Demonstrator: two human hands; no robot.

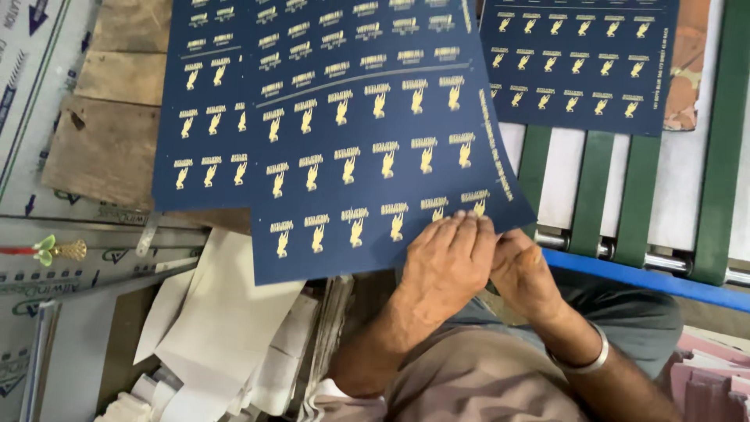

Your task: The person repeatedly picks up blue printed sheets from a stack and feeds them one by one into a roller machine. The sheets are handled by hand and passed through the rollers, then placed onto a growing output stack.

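Worn wooden boards (109,148) carry overlapping navy printed sheets with rows of gold emblems (367,156). At the top sheet's near corner, left hand (447,262) and right hand (519,270) pinch closed on its edge, seemingly to lift it off the stack.

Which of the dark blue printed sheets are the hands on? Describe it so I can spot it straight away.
Start at the green conveyor belts on the right, then go left to the overlapping dark blue sheets. It is the top sheet, the one nearest the person, with both hands pinching its lower right corner: left hand, right hand.
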